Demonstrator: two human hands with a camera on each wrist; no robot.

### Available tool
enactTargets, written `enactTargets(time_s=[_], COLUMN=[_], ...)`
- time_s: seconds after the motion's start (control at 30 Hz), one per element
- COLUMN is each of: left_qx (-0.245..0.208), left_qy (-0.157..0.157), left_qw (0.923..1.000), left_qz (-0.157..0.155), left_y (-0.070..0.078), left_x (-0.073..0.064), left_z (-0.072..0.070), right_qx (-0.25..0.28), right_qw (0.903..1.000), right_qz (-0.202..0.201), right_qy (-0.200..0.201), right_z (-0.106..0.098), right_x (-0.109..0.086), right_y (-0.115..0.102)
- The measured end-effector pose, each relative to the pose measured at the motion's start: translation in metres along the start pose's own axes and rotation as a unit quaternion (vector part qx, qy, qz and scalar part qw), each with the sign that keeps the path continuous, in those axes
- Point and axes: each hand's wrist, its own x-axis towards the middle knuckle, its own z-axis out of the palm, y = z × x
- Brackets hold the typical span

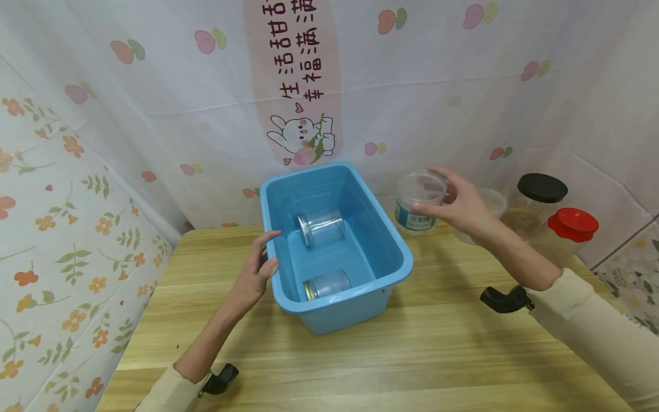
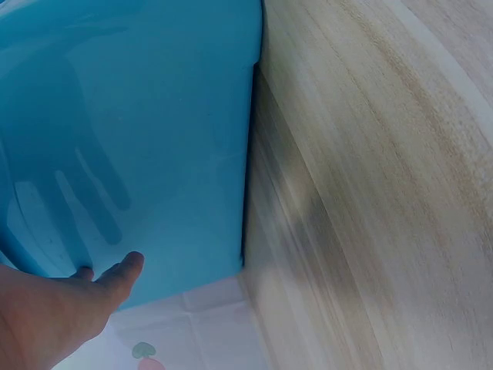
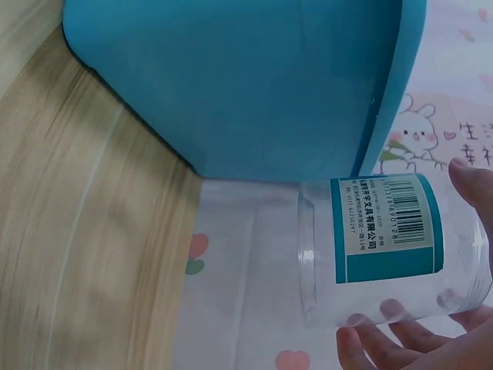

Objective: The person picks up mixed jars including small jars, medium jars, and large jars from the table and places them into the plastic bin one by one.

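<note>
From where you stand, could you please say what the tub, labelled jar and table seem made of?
Tub: apparently smooth, glossy plastic, given its soft reflections. Labelled jar: clear and shiny, with see-through walls; probably plastic, possibly glass. Table: wood or wood-look laminate, satin, showing grain.

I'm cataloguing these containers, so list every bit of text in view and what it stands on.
"生活甜甜": curtain; its uppermost character meets the head view's top edge.
"幸福满满": same curtain, the column beside it, also meeting that edge.
"文具有限公司": label on the clear jar in the right hand.
The label's smaller lines and barcode digits are too blurred to read surely.
</note>
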Motion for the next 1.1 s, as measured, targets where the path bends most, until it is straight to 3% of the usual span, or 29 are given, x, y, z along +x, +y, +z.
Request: enactTargets(time_s=[1.1], left_qx=[0.007], left_qy=[0.005], left_qw=[1.0], left_qz=[0.001], left_y=[0.003], left_x=[-0.001], left_z=[0.003], right_qx=[-0.034], right_qw=[0.999], right_qz=[-0.012], right_qy=[0.027], right_z=[0.0], right_x=[-0.001], right_y=[-0.042])
